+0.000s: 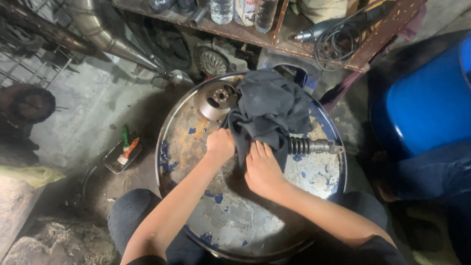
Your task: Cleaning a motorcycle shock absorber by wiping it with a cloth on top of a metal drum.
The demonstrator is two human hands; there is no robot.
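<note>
Dark grey cloth point(272, 105) lies bunched over the far half of a round metal drum top point(235, 216), worn to bare steel with rust and blue paint flecks; that top serves as my desk. Left hand point(220, 145) is closed into a fist on the cloth's near-left edge, pinning it down. Right hand point(262, 169) lies flat, fingers together and extended, pressing the cloth's near edge against the metal; it grips nothing that I can see. I judge the two hands hold the fabric taut over whatever sits beneath.

A coiled spring part with a metal shaft point(311, 145) sticks out to the right from under the cloth, touching it. A round flywheel-like disc point(214, 100) rests at the far left, its edge under the fabric. On the floor to the left, a small tray with a brush point(125, 149). Far shelf point(294, 41) carries bottles and a corded power tool point(326, 32). Blue barrel point(431, 105) at right.
</note>
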